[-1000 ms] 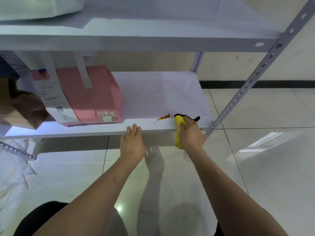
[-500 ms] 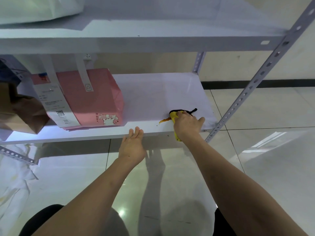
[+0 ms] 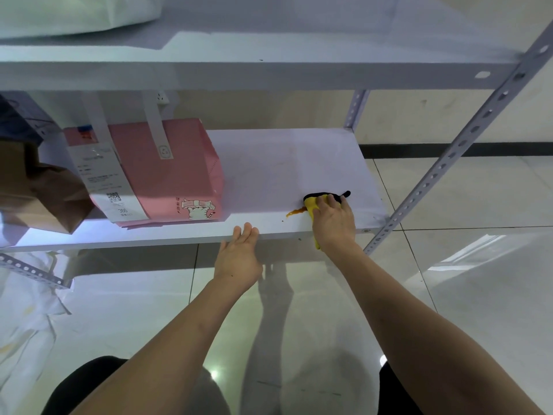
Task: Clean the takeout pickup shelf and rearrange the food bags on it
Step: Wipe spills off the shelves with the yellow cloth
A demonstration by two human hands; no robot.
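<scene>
A white shelf board [image 3: 287, 163] carries an orange-brown sauce smear [image 3: 294, 211] near its front edge. My right hand [image 3: 333, 223] presses a yellow cloth with black trim [image 3: 312, 202] flat onto the board at the smear's right end. My left hand [image 3: 239, 256] rests with flat, open fingers against the board's front lip, holding nothing. A pink food bag [image 3: 173, 172] with a white receipt stuck on it stands to the left. Beside it, at the far left, is a brown paper bag [image 3: 39, 196].
The upper shelf [image 3: 269, 70] hangs low over the working board, with a white bag [image 3: 68, 13] on top. A perforated metal post [image 3: 449, 157] slants at the right front corner. Glossy tiled floor lies below; white plastic [image 3: 21, 319] is heaped at lower left.
My right hand has pushed the cloth from the shelf's front edge up onto the board and left against the smear. My left hand stays at the lip.
</scene>
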